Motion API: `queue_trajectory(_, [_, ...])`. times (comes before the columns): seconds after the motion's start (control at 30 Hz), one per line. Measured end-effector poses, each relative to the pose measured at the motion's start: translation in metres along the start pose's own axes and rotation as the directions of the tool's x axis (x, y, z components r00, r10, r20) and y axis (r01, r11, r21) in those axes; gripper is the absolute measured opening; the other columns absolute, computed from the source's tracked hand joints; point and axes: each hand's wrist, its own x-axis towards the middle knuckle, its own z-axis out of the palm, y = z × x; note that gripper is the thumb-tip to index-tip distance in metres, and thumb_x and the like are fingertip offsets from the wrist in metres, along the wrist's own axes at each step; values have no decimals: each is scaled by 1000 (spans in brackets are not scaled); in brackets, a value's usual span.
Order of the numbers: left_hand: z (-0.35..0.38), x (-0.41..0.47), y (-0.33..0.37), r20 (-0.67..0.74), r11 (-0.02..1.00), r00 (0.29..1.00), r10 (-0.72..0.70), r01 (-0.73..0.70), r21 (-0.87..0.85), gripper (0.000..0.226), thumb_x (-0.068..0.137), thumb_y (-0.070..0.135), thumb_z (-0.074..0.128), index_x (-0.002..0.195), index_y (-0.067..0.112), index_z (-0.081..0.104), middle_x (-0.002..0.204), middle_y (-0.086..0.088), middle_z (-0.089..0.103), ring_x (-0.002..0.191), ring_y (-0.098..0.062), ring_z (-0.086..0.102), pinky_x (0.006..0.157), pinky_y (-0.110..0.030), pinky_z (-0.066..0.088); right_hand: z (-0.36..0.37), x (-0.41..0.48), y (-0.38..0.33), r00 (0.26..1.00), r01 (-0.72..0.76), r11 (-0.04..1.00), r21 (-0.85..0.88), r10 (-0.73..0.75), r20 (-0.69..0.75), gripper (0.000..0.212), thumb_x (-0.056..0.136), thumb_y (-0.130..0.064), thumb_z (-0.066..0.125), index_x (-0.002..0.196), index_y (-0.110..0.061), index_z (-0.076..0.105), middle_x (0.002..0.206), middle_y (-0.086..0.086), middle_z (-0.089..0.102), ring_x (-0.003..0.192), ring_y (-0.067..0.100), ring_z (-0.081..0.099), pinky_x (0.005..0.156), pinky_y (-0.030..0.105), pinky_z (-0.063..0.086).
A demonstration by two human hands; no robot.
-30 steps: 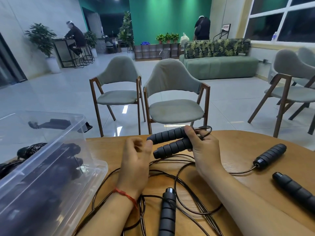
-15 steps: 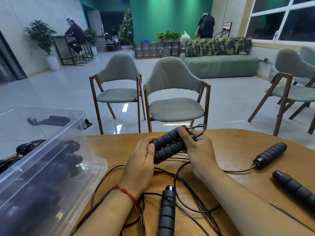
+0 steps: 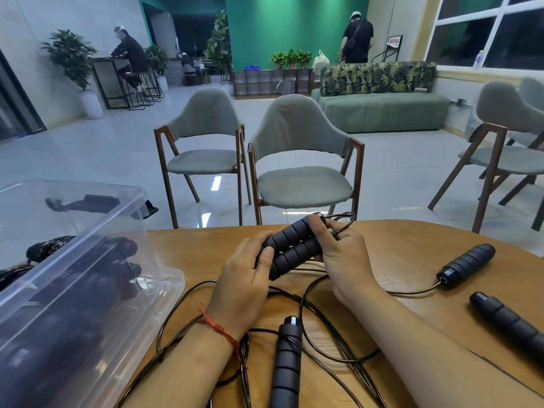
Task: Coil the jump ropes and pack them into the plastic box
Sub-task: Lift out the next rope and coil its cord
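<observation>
Black handles point(image 3: 294, 245), 2 paired, axis 8–2 o'clock; 8 end gripped by L hand point(image 3: 241, 284), 2 end by R hand point(image 3: 344, 260). Plastic box point(image 3: 173, 273) at 9, nearer L.

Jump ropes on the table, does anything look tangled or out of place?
Yes. The black cords lie uncoiled in crossed, overlapping loops on the table. Besides the held handle pair, three loose handles are scattered: one near the front edge, two at the right. Nothing looks damaged.

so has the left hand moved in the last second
Yes. Left hand shifted rightward, away from the plastic box, and now grips the end of the paired handles held by the right hand.
</observation>
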Motion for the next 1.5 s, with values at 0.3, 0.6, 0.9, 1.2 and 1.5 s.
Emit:
queue_trajectory(0.3, [1, -3, 3, 27, 995, 999, 34, -36, 95, 32, 110, 32, 48, 140, 34, 59, 116, 16, 61, 107, 1, 59, 83, -16, 48, 1, -1, -3, 1000, 3, 1000, -11, -3, -22, 33, 90, -52, 81, 99, -20, 80, 91, -1, 78, 98, 23, 75, 95, 59, 62])
queue_trajectory(0.6, [2, -3, 22, -32, 807, 938, 345, -279, 521, 78, 83, 60, 75, 149, 21, 57, 141, 3, 61, 126, -19, 60, 100, -43, 54, 15, -11, -11, 997, -65, 998, 16, 64, 34, 31, 93, -49, 77, 99, -19, 81, 91, 1, 80, 94, 18, 77, 79, 36, 63])
queue_trajectory(0.9, [2, -4, 18, -108, 811, 943, 315, -208, 547, 70, 85, 63, 75, 142, 24, 62, 123, 9, 69, 103, -15, 64, 70, -33, 61, 20, -19, -16, 990, -104, 995, 2, 103, 97, 28, 94, -45, 78, 103, -20, 82, 97, 6, 81, 97, 22, 78, 86, 43, 63])
queue_trajectory(1.2, [9, -3, 23, -46, 770, 996, 76, -29, 637, 63, 84, 57, 65, 138, 26, 53, 114, 6, 63, 98, -16, 61, 75, -35, 58, 23, -26, -17, 991, 114, 962, -249, -91, 102, 34, 89, -56, 80, 105, -26, 78, 98, -4, 79, 100, 14, 76, 88, 47, 65])
queue_trajectory(1.5, [-9, -1, 12, -164, 847, 977, 134, -27, 530, 57, 58, 23, 88, 106, 24, 57, 86, 5, 57, 72, -23, 56, 56, -43, 56, 8, -19, -37, 793, 502, 578, -643, -604, 76, 35, 103, -45, 68, 73, -27, 62, 67, -15, 55, 65, 9, 54, 62, 25, 40])
